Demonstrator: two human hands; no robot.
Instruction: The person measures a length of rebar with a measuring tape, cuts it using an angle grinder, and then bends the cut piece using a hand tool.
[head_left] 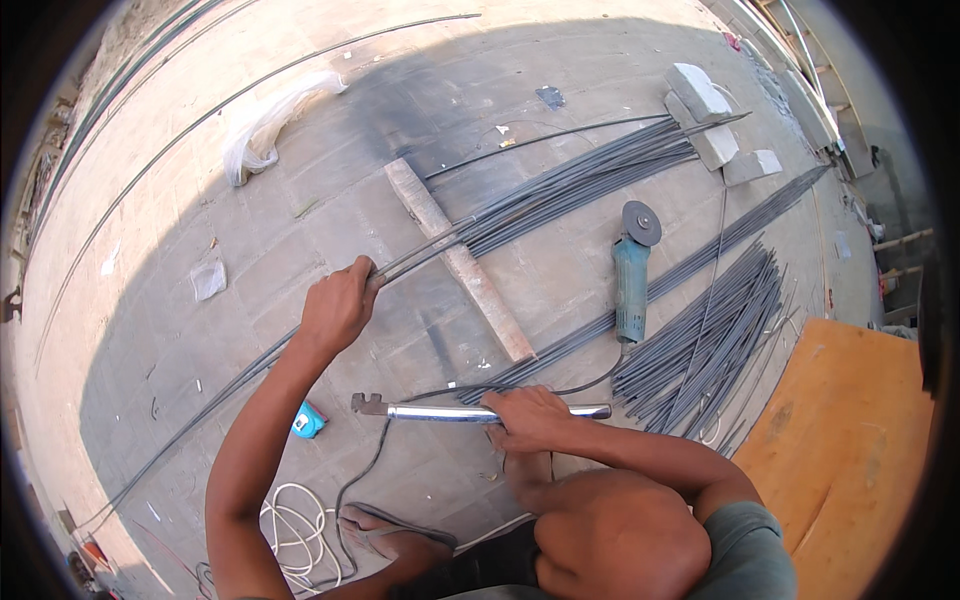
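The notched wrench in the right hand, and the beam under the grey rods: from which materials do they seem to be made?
Notched wrench: metal, probably steel; the tube handle reflects brightly like chrome plating, while the head looks dull and brownish.
Beam: perhaps wood, perhaps concrete; its pale, rough, stained surface leaves this open.

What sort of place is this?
Probably an outdoor building site or metalworking yard: bundles of metal rods lie on paved ground, with an angle grinder and pale blocks nearby.
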